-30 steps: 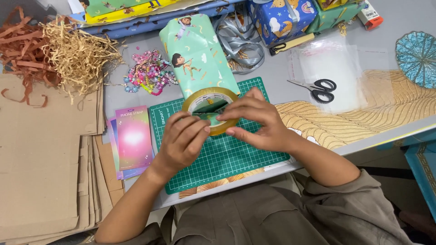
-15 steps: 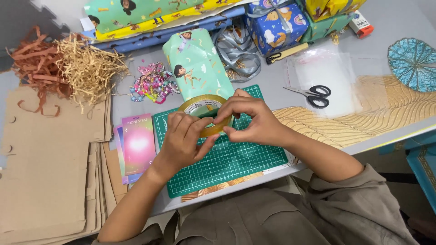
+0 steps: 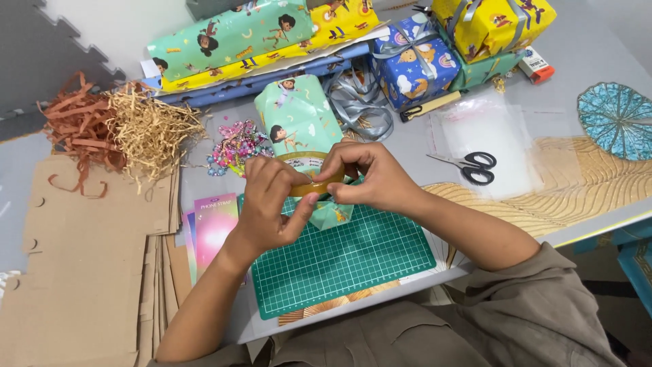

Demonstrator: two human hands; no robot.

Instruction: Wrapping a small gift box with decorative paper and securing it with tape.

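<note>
Both my hands hold a roll of clear tape (image 3: 309, 171) with a tan core, raised a little above the green cutting mat (image 3: 346, 261). My left hand (image 3: 272, 204) grips the roll's left side, thumb at its lower edge. My right hand (image 3: 370, 178) pinches the roll's right side with fingertips on its rim. Just behind the roll lies a box wrapped in mint-green cartoon paper (image 3: 299, 119), one end reaching under my hands.
Black-handled scissors (image 3: 468, 165) lie on a clear plastic sheet to the right. Wrapped gifts (image 3: 407, 58) and paper rolls (image 3: 231, 34) line the back. Shredded paper filler (image 3: 129, 129), beads (image 3: 234, 146), pink cards (image 3: 214, 228) and flat cardboard (image 3: 75, 272) sit left. A teal woven disc (image 3: 618, 119) lies far right.
The camera view has shifted, showing more of the table's back. My hands lifted the tape roll and turned it toward me, fingers now closer together on its rim.
</note>
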